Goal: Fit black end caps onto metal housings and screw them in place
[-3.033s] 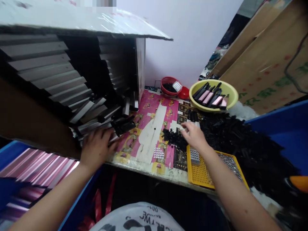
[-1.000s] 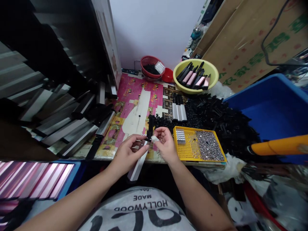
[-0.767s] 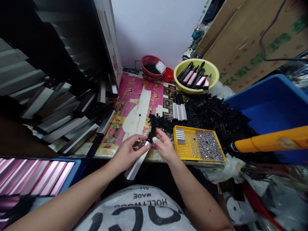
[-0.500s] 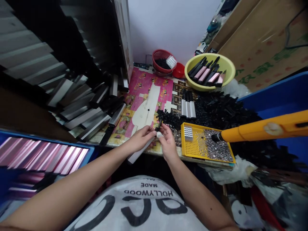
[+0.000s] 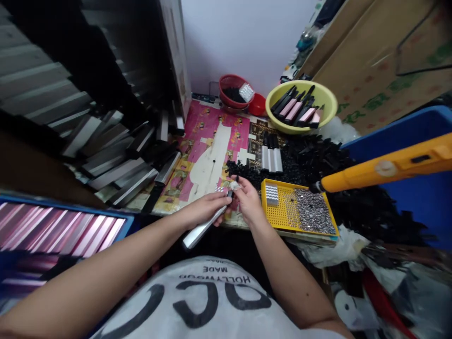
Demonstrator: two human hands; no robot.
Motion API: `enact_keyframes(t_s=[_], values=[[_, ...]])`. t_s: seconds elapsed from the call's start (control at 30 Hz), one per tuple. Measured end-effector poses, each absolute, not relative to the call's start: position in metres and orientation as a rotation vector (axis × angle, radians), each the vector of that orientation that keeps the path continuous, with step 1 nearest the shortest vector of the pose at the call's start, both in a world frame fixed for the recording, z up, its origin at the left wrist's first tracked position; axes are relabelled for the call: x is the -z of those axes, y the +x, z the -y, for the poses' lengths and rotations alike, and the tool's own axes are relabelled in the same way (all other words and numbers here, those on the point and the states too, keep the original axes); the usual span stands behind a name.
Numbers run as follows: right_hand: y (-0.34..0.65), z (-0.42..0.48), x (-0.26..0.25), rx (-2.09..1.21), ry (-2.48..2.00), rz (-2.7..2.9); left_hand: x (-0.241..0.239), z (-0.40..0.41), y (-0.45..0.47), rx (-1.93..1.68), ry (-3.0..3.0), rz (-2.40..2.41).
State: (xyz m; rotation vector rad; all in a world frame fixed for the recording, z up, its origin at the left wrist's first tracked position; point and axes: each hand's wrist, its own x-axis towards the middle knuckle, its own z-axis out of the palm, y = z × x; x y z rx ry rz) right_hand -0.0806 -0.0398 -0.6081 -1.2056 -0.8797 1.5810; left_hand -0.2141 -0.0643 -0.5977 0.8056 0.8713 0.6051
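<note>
My left hand (image 5: 208, 207) is wrapped round a silver rectangular bar (image 5: 199, 233) with black ends, tilted so that its lower end points toward my body. Beside the bar's upper end is my right hand (image 5: 248, 201), its fingers pinched together with white tape (image 5: 234, 186) on a digit. A small black piece (image 5: 236, 179) shows at those fingertips; its exact kind is unclear. Just behind my left hand a shiny studded patch (image 5: 220, 189) is partly hidden. Loose small black parts (image 5: 240, 168) are heaped on the table beyond my right hand.
Right of my hands lies a yellow tray (image 5: 264, 197) of small metal pieces, with an orange power screwdriver (image 5: 381, 167) above it. Three silver bars (image 5: 271, 159) stand behind. A yellow bowl (image 5: 332, 110) holds pink-and-black pieces. Silver bars (image 5: 116, 165) pile up left; a blue crate (image 5: 130, 221) holds pink ones.
The silver bar has turned, so a brighter face shows, and its upper end has separated a little from my right hand's fingertips. The studded patch now shows behind my left hand. The view shifted slightly.
</note>
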Motion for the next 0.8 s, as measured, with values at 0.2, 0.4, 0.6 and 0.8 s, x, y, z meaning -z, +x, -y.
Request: enact_keyframes(t_s=[0.2,0.4,0.6,0.8], values=[[-0.074,0.041,0.618,-1.584,-1.227,0.855,0.607,0.060,-0.211,-0.596,0.779,-0.857],[-0.068,0.039,0.617,-1.501,-1.283,1.089,0.608,0.061,-0.211,-0.631,0.816,-0.889],[-0.066,0.048,0.608,-1.309,-1.269,1.465,0.602,0.066,-0.222,-0.602,0.930,-0.859],[-0.062,0.060,0.602,-1.324,-1.261,1.597,0.609,0.078,-0.233,-0.592,1.537,-1.133]])
